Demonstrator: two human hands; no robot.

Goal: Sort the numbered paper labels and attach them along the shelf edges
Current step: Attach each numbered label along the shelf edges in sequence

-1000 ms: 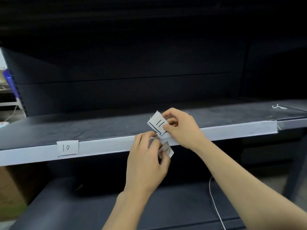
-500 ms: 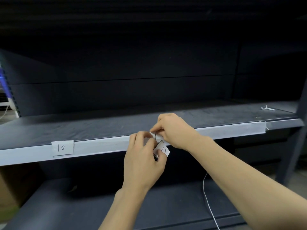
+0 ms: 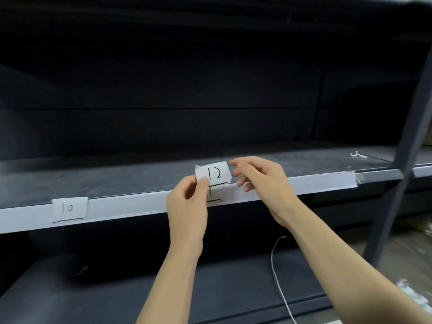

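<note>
lower centre of frame: lower shelf [image 3: 210,291], dark, with a thin white cord [image 3: 277,274] trailing across it towards the bottom edge.

centre of frame: left hand [image 3: 187,206] raised in front of the shelf edge, thumb and forefinger pinching the lower left corner of label 12 [image 3: 216,174]. the label is held upright, face to the camera, its lower edge overlapping the top of the strip [image 3: 140,204].

right of centre: right hand [image 3: 261,183], fingers loosely curled and spread, holding nothing. its thumb tip lies just beside the upper right corner of label 12; contact cannot be told.

behind the left hand: a third label [image 3: 214,195] lies on the strip, mostly covered; one vertical stroke and an underline show, the full number cannot be read.

left of frame: label 10 [image 3: 69,208] fixed on the strip, folded over its top edge, well apart from both hands.

beyond: shelf [image 3: 105,178], dark top. a small white scrap [image 3: 358,155] lies at its upper right, near the grey post [image 3: 404,160]. dark back panel [image 3: 163,90] behind.
</note>
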